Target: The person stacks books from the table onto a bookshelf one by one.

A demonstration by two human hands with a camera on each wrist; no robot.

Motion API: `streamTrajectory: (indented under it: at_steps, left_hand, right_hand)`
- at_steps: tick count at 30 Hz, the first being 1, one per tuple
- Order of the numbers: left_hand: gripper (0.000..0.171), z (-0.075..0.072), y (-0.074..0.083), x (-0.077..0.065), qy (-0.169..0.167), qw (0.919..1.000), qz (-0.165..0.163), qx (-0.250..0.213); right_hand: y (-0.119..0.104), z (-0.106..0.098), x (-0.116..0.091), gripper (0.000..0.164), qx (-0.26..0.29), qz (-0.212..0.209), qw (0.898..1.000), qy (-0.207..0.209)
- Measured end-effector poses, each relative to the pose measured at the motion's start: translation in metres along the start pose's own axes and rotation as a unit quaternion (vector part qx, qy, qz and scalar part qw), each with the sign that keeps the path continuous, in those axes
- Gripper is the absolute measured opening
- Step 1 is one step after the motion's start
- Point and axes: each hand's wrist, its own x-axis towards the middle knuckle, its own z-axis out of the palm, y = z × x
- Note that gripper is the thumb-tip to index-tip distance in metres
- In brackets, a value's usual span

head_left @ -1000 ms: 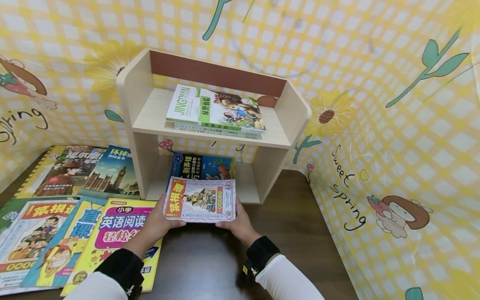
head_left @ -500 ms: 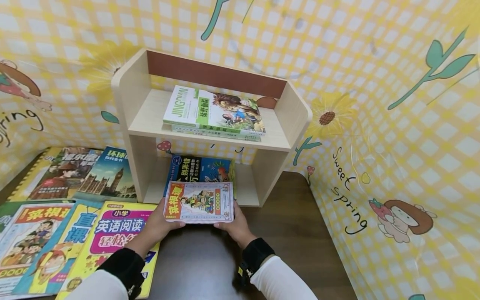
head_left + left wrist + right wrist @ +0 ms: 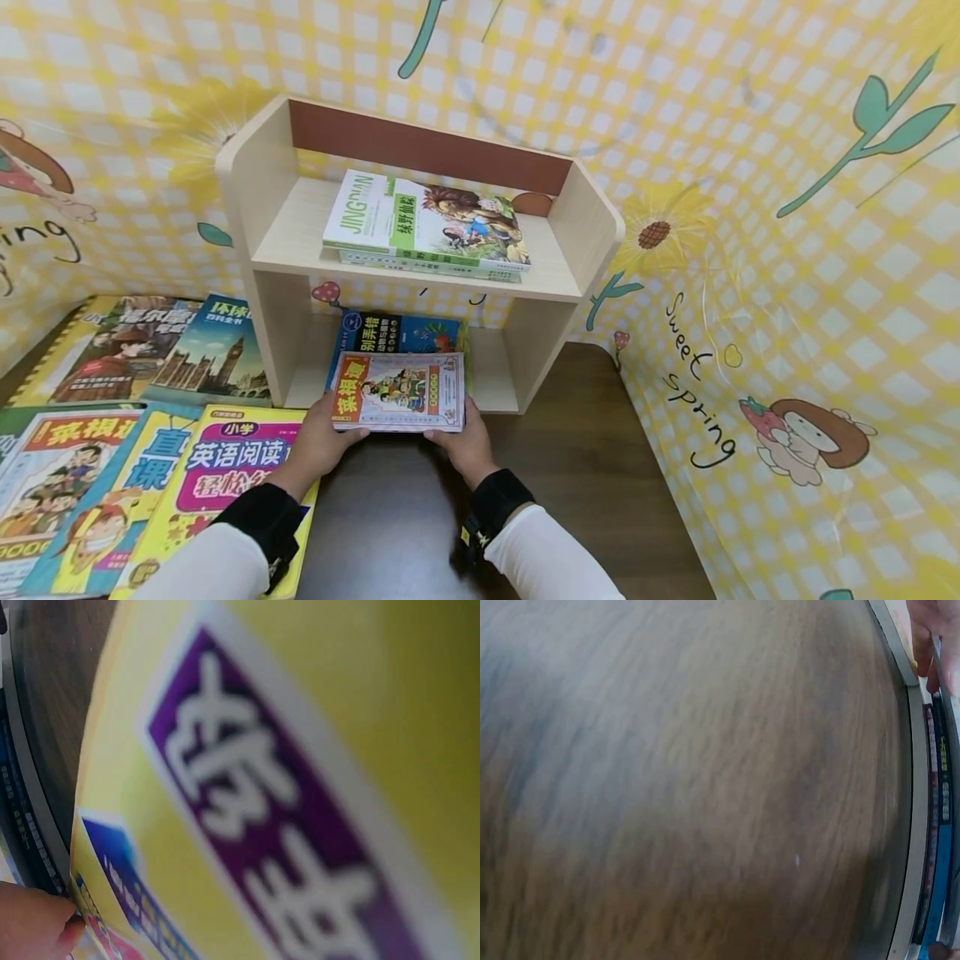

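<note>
- The left hand (image 3: 318, 442) and right hand (image 3: 467, 440) hold a small book (image 3: 401, 392) by its sides, with fingers clamped on it.
- The small book is a bit farther in than half a second ago. Its back is over a blue book (image 3: 431, 332); I can't tell if they touch. Its front sticks out of the bottom shelf (image 3: 491, 375).
- So the stacking looks closer to done.
- Up high, a lion book (image 3: 450, 221) lies flat.
</note>
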Motion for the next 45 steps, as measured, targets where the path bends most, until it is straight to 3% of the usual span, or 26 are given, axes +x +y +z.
streamTrajectory:
  at_steps: [5, 12, 17, 22, 26, 30, 39, 45]
  left_hand:
    - [0.075, 0.004, 0.002, 0.000, 0.020, 0.9994, -0.016, 0.021]
    - [0.073, 0.003, 0.011, 0.001, 0.045, 0.9985, 0.006, 0.031]
    - [0.077, 0.002, 0.012, 0.008, 0.037, 0.9981, -0.013, 0.047]
    - [0.078, 0.002, 0.010, 0.016, 0.032, 0.9973, -0.027, 0.061]
    - [0.074, 0.001, 0.008, 0.021, 0.035, 0.9973, -0.016, 0.062]
    - [0.069, 0.000, 0.007, 0.027, 0.032, 0.9965, 0.006, 0.076]
    - [0.070, -0.005, 0.014, 0.037, 0.004, 0.9941, -0.016, 0.107]
    - [0.069, -0.011, 0.011, 0.044, -0.003, 0.9896, -0.013, 0.143]
  right_hand:
    - [-0.001, 0.004, 0.003, 0.080, -0.077, -0.009, 0.997, 0.025]
    - [-0.003, 0.008, 0.008, 0.077, -0.141, -0.002, 0.989, 0.045]
    - [-0.003, 0.011, 0.011, 0.077, -0.170, -0.003, 0.985, 0.042]
    - [0.000, 0.012, 0.016, 0.079, -0.221, -0.015, 0.974, 0.052]
    - [0.003, 0.012, 0.021, 0.079, -0.256, -0.019, 0.965, 0.056]
    - [0.005, 0.011, 0.029, 0.076, -0.278, -0.017, 0.959, 0.057]
    - [0.000, 0.009, 0.043, 0.073, -0.305, 0.014, 0.951, 0.056]
    - [-0.004, 0.011, 0.047, 0.073, -0.305, 0.003, 0.951, 0.053]
